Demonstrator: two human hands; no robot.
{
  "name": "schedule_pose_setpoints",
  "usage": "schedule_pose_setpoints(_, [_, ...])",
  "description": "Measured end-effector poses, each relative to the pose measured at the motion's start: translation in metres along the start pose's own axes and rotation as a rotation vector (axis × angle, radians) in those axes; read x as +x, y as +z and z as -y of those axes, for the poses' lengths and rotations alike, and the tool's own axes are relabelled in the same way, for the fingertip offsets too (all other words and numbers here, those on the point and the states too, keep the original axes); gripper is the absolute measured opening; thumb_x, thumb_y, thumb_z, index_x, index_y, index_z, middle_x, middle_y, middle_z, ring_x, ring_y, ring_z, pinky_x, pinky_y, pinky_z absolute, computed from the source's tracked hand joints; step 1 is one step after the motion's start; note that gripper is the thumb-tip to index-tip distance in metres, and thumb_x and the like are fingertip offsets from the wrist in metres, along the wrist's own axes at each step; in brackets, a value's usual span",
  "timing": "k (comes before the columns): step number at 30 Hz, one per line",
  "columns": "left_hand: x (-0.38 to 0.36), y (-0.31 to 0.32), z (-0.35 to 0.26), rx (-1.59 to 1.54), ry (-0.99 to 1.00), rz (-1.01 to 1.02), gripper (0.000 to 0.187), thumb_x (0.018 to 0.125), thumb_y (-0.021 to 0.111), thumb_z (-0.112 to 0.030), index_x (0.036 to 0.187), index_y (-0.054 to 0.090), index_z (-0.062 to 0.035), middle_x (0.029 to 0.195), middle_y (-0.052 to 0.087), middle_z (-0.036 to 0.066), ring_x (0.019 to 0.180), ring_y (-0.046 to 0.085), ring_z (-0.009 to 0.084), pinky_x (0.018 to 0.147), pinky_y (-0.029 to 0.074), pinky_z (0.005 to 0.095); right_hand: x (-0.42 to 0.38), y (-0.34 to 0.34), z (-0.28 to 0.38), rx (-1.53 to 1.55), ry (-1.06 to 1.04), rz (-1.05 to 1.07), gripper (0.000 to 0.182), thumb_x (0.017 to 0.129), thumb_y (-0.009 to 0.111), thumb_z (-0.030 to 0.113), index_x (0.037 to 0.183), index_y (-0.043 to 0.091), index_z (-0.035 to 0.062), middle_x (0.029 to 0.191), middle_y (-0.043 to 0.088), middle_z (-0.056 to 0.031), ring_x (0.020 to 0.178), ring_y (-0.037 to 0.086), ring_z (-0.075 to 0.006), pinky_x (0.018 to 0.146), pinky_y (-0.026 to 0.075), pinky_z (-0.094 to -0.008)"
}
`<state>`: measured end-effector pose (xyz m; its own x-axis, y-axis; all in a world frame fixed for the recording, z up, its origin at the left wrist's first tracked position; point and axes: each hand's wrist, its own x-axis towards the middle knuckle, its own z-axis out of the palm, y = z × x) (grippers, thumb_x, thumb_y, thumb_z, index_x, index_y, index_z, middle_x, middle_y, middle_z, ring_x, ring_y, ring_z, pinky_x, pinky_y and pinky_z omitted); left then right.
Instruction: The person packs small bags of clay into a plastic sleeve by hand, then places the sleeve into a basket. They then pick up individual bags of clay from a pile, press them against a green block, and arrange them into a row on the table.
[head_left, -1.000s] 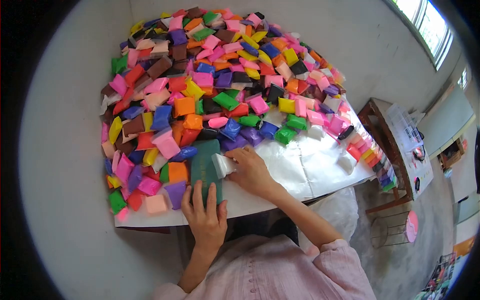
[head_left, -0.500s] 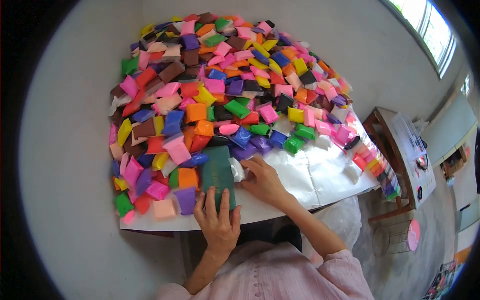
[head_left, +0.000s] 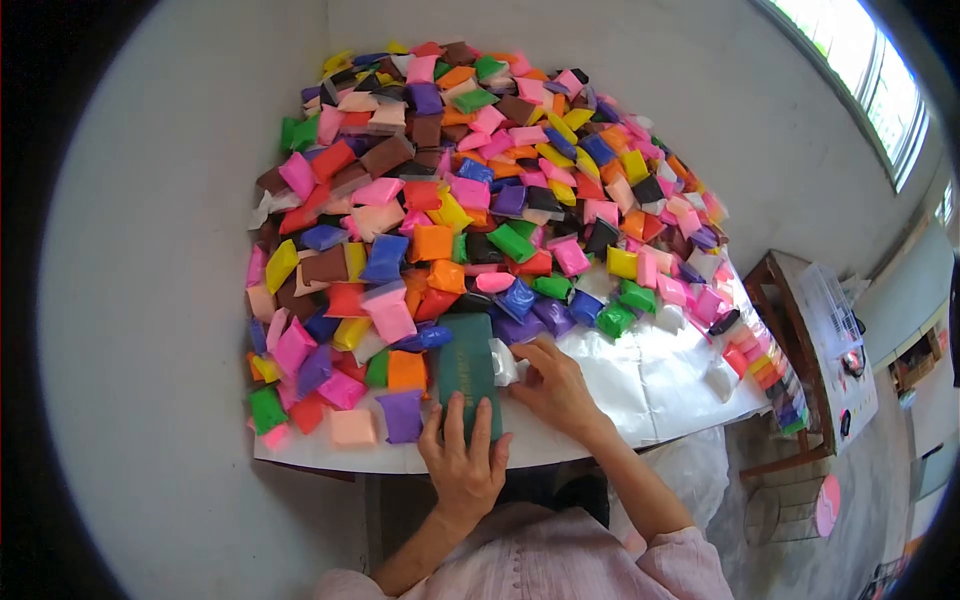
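Some light pressure from my unclenched left hand (head_left: 463, 472) should steady the green book (head_left: 466, 350); whether my right hand (head_left: 560, 388) grips the white packet (head_left: 501, 362), I can't tell.

The left hand (head_left: 465, 470) lies palm down, fingers extended forward and slightly parted, thumb out to the side; the left forearm (head_left: 415, 553) slants up to it. The right forearm (head_left: 640, 485) reaches diagonally inward, the right hand (head_left: 562, 392) turned leftward, its fingers bent.
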<state>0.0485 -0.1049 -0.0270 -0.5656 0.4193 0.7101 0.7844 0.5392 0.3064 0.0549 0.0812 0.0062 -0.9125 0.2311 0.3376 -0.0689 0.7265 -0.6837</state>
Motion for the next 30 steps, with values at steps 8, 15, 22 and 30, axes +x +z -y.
schedule_pose_setpoints(8, [-0.004,0.001,0.003,-0.030,-0.002,0.023,0.047,0.092,0.065,-0.030,0.130,0.058,-0.0035,0.139,0.046,0.025,0.123,0.041,0.0454,0.103,0.035,0.0544,-0.008,-0.008,0.007,0.041,0.042,0.031,0.063,0.070,0.082,0.012,0.128,0.057,0.0058,0.115,0.059,-0.0118,0.084,0.065,-0.0267,0.074,0.053,-0.0372])
schedule_pose_setpoints(15, [-0.003,-0.002,0.000,-0.035,-0.025,0.044,0.049,0.090,0.066,-0.028,0.131,0.057,-0.0032,0.140,0.045,0.024,0.125,0.041,0.0443,0.105,0.034,0.0539,-0.017,-0.018,0.010,0.094,0.099,0.044,0.068,0.070,0.082,0.007,0.132,0.054,0.0029,0.118,0.057,-0.0128,0.088,0.064,-0.0234,0.079,0.054,-0.0345])
schedule_pose_setpoints(22, [-0.002,-0.004,-0.017,-0.164,0.194,-0.049,0.036,0.087,0.066,-0.022,0.117,0.066,-0.0034,0.132,0.056,0.019,0.120,0.050,0.0349,0.099,0.043,0.0443,-0.024,-0.041,0.006,0.016,0.048,-0.117,0.037,0.076,0.078,0.004,0.109,0.063,0.0013,0.101,0.062,-0.0117,0.073,0.066,-0.0219,0.064,0.053,-0.0321])
schedule_pose_setpoints(30, [0.014,0.025,-0.022,-0.196,0.443,-0.102,0.028,0.082,0.065,-0.015,0.105,0.069,-0.0003,0.128,0.061,0.016,0.113,0.059,0.0288,0.089,0.053,0.0376,0.114,-0.003,0.100,-0.253,-0.568,-0.259,0.012,0.082,0.069,0.015,0.087,0.064,0.0058,0.082,0.059,-0.0107,0.072,0.063,-0.0263,0.059,0.050,-0.0383])
